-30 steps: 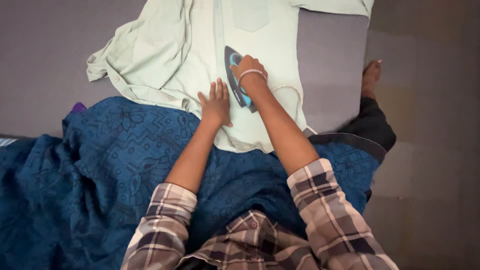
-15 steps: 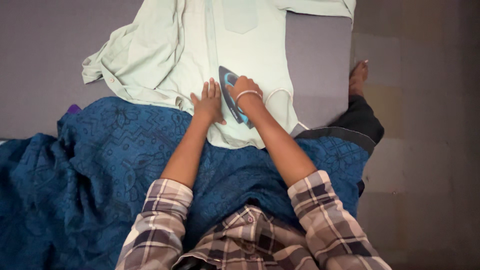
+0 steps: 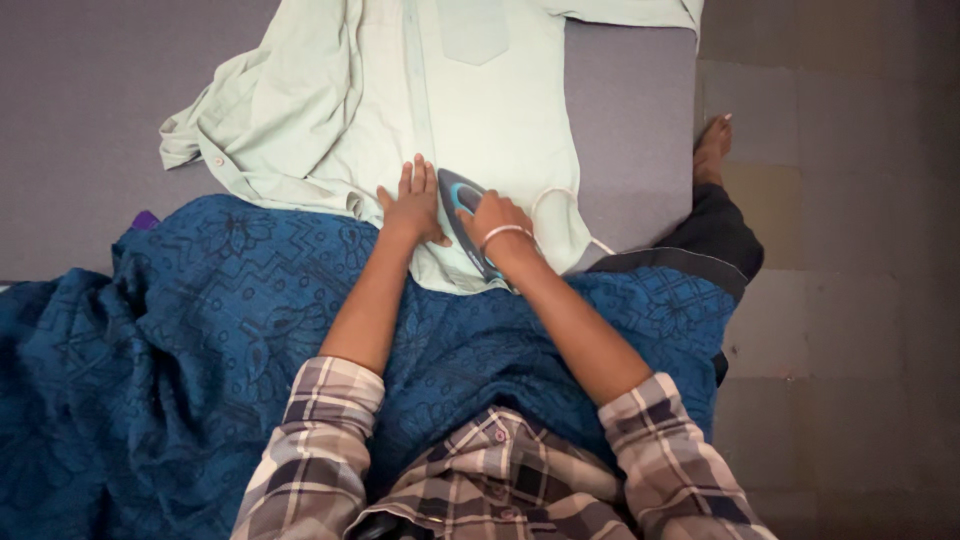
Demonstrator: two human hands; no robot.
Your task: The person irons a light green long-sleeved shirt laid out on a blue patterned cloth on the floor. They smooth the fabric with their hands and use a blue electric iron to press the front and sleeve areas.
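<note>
— Checked sleeves (image 3: pixel 320 440) come first, close to the camera, one on each arm. What lies past them?

— A big dark blue cloth (image 3: pixel 200 340) with a flower pattern. It covers the near part of the grey surface (image 3: pixel 80 110), and both bare arms reach across it.

— What is the left hand (image 3: pixel 412 205) doing?

— It lies flat on the pale green shirt (image 3: pixel 480 110), palm down, fingers straight and close together. It presses near the shirt's bottom edge.

— And the right hand (image 3: pixel 497 222)?

— It is wrapped tight around the handle of the iron (image 3: pixel 462 215) — dark, with a bit of bright blue. A white band sits on that wrist. The iron rests on the shirt just beside the left hand, its pointed tip facing away from the person.

— Anything else near it?

— A thin white cord (image 3: pixel 560 195) loops on the shirt, right of the iron. A bare foot (image 3: pixel 712 150) shows on the tiled floor (image 3: pixel 850 250) to the right. Farther off, the shirt spreads out — its pocket (image 3: pixel 473 30) near the top, a crumpled sleeve to the left.
</note>
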